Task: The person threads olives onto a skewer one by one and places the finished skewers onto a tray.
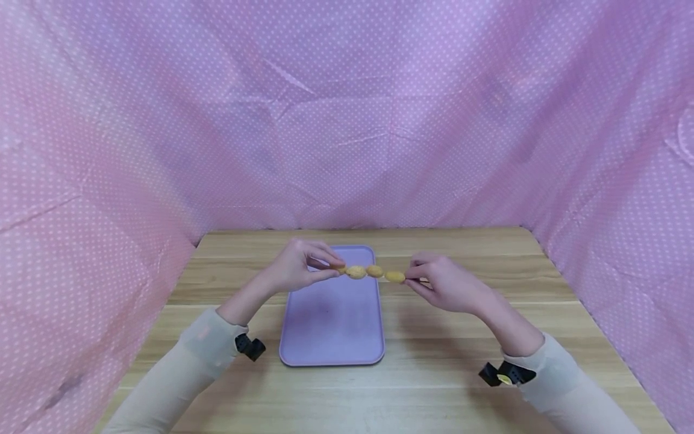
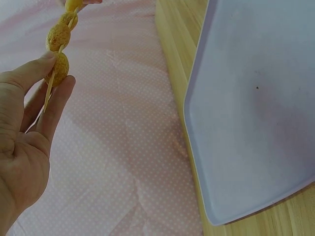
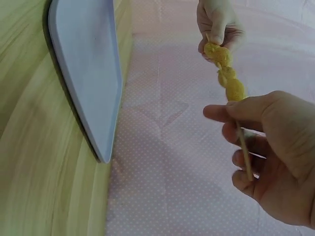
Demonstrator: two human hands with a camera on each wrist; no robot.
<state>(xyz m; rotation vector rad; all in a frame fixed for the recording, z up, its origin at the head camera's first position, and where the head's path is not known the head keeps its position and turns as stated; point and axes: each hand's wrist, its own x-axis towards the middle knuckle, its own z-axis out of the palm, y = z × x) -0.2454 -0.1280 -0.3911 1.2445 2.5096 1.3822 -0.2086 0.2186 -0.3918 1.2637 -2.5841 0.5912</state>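
A skewer of several yellow-brown balls [image 1: 356, 272] is held level between both hands, above the upper part of a purple tray [image 1: 333, 325]. My left hand [image 1: 300, 265] pinches the ball at the skewer's left end between thumb and fingers. In the left wrist view the pointed stick [image 2: 49, 91] sticks out past that end ball [image 2: 59, 69]. My right hand [image 1: 447, 283] grips the bare stick [image 3: 244, 150] at the other end, its thumb and index finger close against the nearest yellow ball [image 3: 235, 90].
The tray lies flat on a wooden table [image 1: 434, 374], with a small dark speck [image 2: 257, 87] on its surface. Pink dotted cloth [image 1: 347, 120] hangs behind the table and along both sides. Each wrist wears a black camera strap [image 1: 249, 346].
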